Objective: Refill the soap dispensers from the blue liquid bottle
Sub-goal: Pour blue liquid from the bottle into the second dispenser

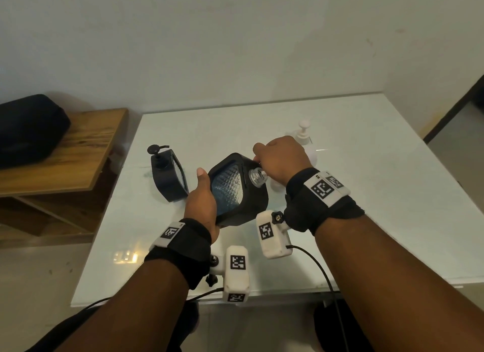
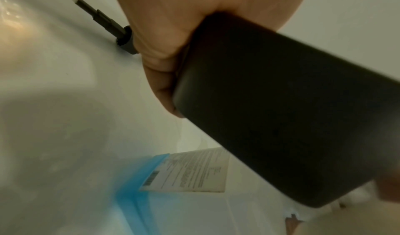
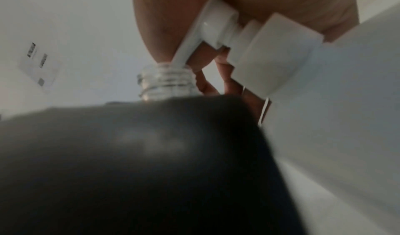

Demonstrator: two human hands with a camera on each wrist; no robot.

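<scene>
White glossy worktop (image 1: 353,194) carries a second black square dispenser (image 1: 169,177) at left; above it, the left hand (image 1: 201,202) grips a tilted black square soap dispenser with quilted clear face (image 1: 237,192). At its clear threaded neck (image 1: 256,177) the right hand (image 1: 282,159) is clenched, on what I cannot tell; the blue liquid bottle (image 2: 138,187) lies below, blurred.

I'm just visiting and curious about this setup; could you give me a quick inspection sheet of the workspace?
Surface: white glossy table, with reflections.
Job's things: tilted black dispenser, its clear threaded neck uncapped; second black dispenser standing with its pump on; white pump bottle behind the right hand; blue bottle with label; loose black pump lying on the table.
Clutter: nothing seen.
Hands: left hand grips the tilted dispenser; right hand has curled fingers at the neck, what they hold is hidden.
Cables: black cable from the wrist cameras.
Surroundings: wooden shelf with black bag; pale wall.
</scene>
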